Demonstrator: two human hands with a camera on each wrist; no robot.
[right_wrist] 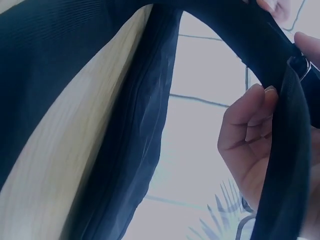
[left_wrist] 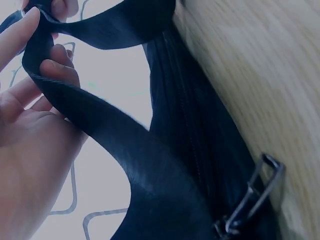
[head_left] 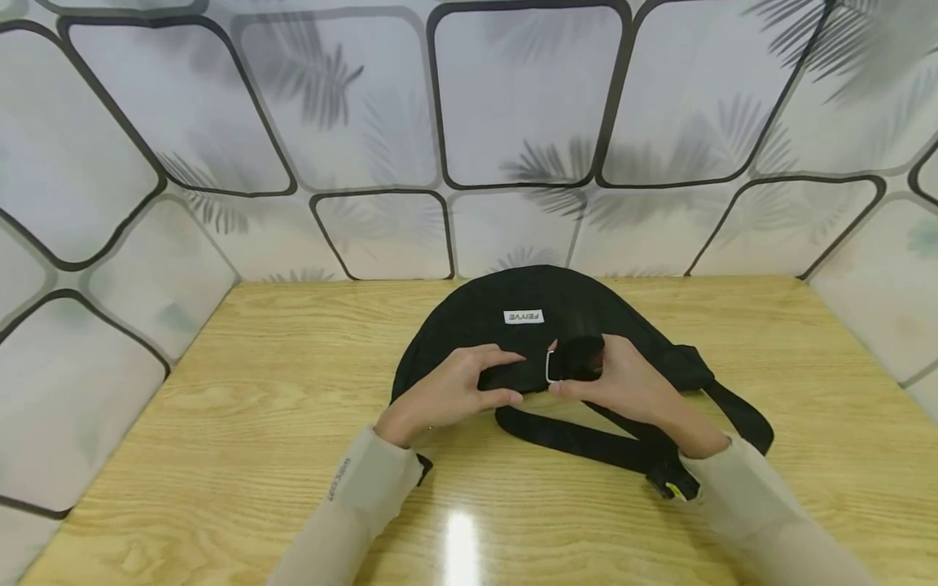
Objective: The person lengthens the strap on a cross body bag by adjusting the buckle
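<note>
A black half-moon bag with a small white label lies on the table. My right hand pinches a looped part of its black strap beside a metal slider. In the right wrist view, curled fingers lie against the strap. To the left, my left hand reaches toward the slider over the bag's lower edge, index finger and thumb apart. The strap passes in front of its fingers in the left wrist view; whether they touch it is unclear.
More strap trails right, with a black plastic buckle by the right wrist. The left wrist view shows a metal zip pull on the bag. Patterned cloth rises behind the wooden table.
</note>
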